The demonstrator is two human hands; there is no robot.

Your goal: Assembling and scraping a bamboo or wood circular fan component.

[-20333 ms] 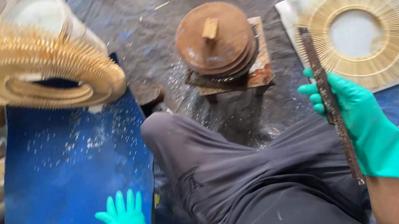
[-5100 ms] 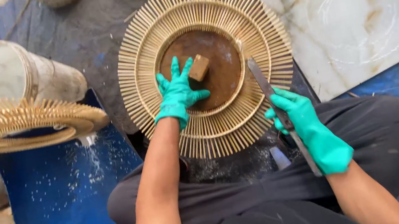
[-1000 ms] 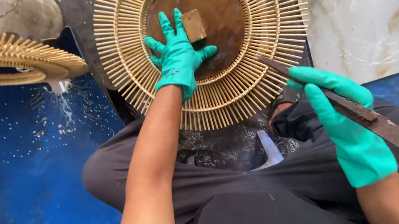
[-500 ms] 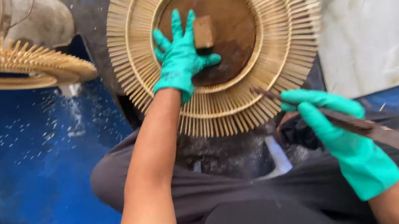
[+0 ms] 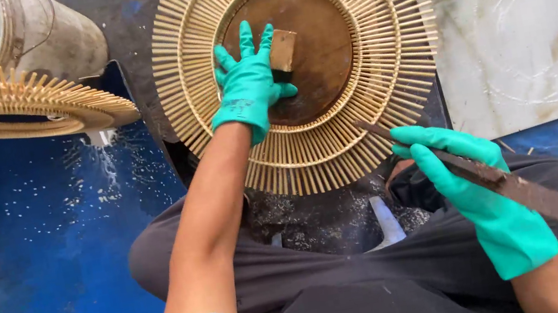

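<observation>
**A:** Where are your hands right now?

**B:** Your left hand [image 5: 248,82], in its teal rubber glove, lies flat with fingers spread on the round brown wooden disc [image 5: 311,53], thumb just beside the small wooden block [image 5: 282,50] standing on it. That disc sits on the middle of the round sunburst ring of thin bamboo sticks [image 5: 301,62], which lies straight ahead of your folded legs on the dark ground.

**A:** And the right?

**B:** Your right hand [image 5: 474,192] has its grip pressed together around the long flat rusty metal blade [image 5: 511,187]. The blade's tip touches the stick ends at the ring's lower right edge.

**A:** How do I handle this part well?

**B:** I'd say keep your left palm pressing straight down so the disc pins the ring and nothing turns under the blade. Lay the blade flat against the stick tips, not at a slant, and work in short strokes. Keep your left fingers on the disc, well apart from the blade's path.

**A:** Anything close by to mind?

**B:** The white marbled slab [image 5: 536,23] lies just beside the ring on your right. A second bamboo-stick ring [image 5: 13,103] sits raised on your left, above the blue plastic sheet [image 5: 63,268].
</observation>
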